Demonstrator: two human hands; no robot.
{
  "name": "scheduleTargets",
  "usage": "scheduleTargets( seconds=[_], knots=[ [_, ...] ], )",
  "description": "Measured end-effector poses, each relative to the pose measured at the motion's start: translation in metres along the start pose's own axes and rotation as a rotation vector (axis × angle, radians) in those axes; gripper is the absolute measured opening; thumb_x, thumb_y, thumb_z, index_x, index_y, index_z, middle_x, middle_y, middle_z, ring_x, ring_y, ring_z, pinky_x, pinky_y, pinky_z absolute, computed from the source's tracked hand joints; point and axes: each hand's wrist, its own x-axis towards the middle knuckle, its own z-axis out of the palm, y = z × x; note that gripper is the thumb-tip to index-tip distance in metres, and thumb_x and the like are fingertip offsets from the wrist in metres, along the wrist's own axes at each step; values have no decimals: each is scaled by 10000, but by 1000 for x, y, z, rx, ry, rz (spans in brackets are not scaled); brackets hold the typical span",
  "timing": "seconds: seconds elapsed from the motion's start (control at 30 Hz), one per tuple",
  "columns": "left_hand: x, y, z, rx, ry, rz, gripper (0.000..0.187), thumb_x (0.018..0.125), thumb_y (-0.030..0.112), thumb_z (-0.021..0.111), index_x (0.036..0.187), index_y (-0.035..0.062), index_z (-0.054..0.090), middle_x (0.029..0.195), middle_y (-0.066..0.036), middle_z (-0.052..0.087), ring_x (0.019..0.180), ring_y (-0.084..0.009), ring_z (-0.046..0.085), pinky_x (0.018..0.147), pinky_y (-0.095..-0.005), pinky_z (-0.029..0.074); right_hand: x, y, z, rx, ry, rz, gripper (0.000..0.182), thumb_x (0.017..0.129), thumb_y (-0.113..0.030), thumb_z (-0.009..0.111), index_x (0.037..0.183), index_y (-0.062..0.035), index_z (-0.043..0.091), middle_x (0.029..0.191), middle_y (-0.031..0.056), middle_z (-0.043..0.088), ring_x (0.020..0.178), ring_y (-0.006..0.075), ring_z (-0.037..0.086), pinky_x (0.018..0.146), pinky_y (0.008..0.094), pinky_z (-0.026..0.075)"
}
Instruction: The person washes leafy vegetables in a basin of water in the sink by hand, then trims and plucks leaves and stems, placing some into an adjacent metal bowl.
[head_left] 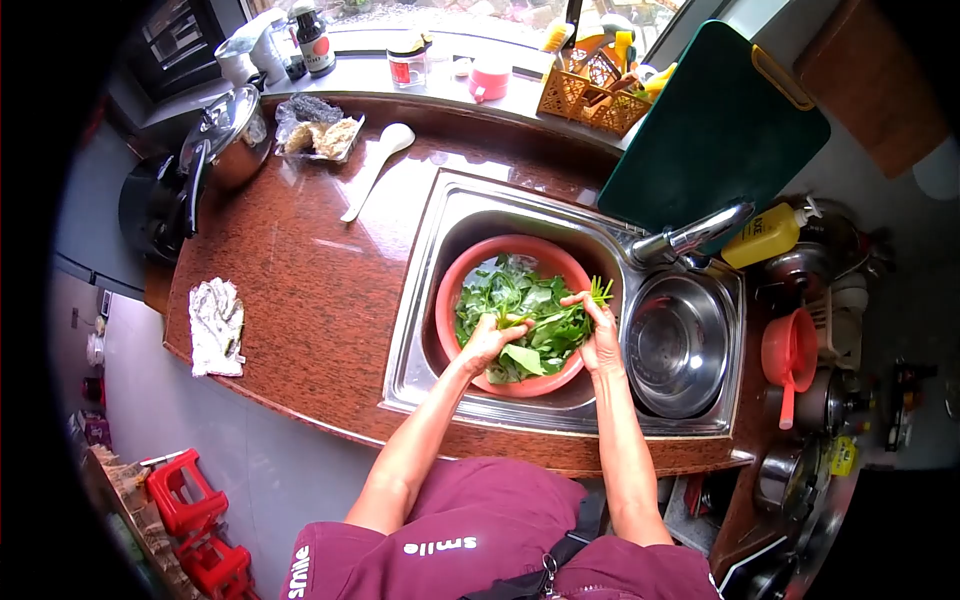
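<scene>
A red plastic basin (449, 318) sits in the left bowl of the steel sink (412, 345), with leafy greens (535, 345) and some water in it. Over the basin's left part, my left hand (487, 341) has its fingers closed on green leaves and stems. My right hand (600, 340) is at the basin's right edge, closed round a bunch of the greens whose cut stems poke up above the fingers. The leaves of that bunch hang down into the basin between my hands.
Right of the basin are a steel bowl (680, 345) and the faucet (695, 232). A green cutting board (720, 130) leans behind. On the counter (310, 300) lie a white ladle (378, 170) and a cloth (215, 328); a pot (228, 140) stands at the left.
</scene>
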Motion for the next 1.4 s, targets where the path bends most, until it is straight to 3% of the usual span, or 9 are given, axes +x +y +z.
scheduleTargets(
  seconds=[0.27,0.63,0.83,0.9,1.0,1.1,1.17,1.27,1.4],
  knots=[
    [-3,0,-13,-308,45,46,258,836,125,567,1025,-51,575,900,-114,643,814,-153,615,740,-273,509,3,-4,-19,-102,-2,-45,176,893,-241,520,902,-77,584,845,67,621,767,151,598,700,285,499],
    [6,-5,-2,107,-117,34,219,791,80,595,990,-2,630,881,-50,635,834,-112,566,773,-255,440,16,14,-5,-62,-7,-84,131,875,-166,554,947,-56,555,803,67,608,768,171,602,717,290,493],
    [-3,3,-13,-73,-26,46,207,834,127,542,972,-1,627,763,-12,603,741,-84,559,688,-230,455,19,4,-24,-41,79,-172,181,895,-231,520,946,-62,561,824,77,626,772,175,613,689,299,512],
    [-1,0,-16,-115,22,82,200,834,111,540,970,-12,619,767,-15,605,739,-83,559,689,-228,458,16,4,-28,-91,103,-178,191,889,-235,533,942,-54,559,758,50,598,731,161,602,659,292,513],
    [5,-7,-17,-124,47,47,176,832,94,571,976,-7,578,932,-65,629,782,-93,569,734,-238,489,16,18,-26,-364,106,-121,236,864,-274,576,928,-47,563,687,19,545,667,124,566,609,246,468],
    [6,-3,-4,-122,51,51,173,837,100,569,970,-9,585,920,-56,630,781,-94,575,728,-238,489,11,30,-5,-434,-24,-38,280,786,-260,676,938,-41,588,784,-8,552,586,68,481,554,204,404],
    [11,-15,-2,26,64,89,154,837,90,564,944,-11,610,884,-36,633,776,-86,572,725,-236,475,10,29,9,-444,-17,85,299,728,-244,729,907,-44,597,785,-23,568,583,55,477,531,183,371],
    [14,-17,2,349,83,114,157,830,72,558,950,-3,626,841,-9,631,772,-69,550,708,-230,452,11,32,23,-504,21,6,229,741,-194,699,881,-34,611,738,-18,578,557,51,468,515,183,363],
    [13,-11,2,464,62,43,227,810,75,568,1021,5,617,881,-17,632,806,-85,556,737,-245,446,17,32,24,-483,124,-70,166,762,-168,660,846,-26,639,701,-10,583,536,44,455,494,188,359]
  ],
)
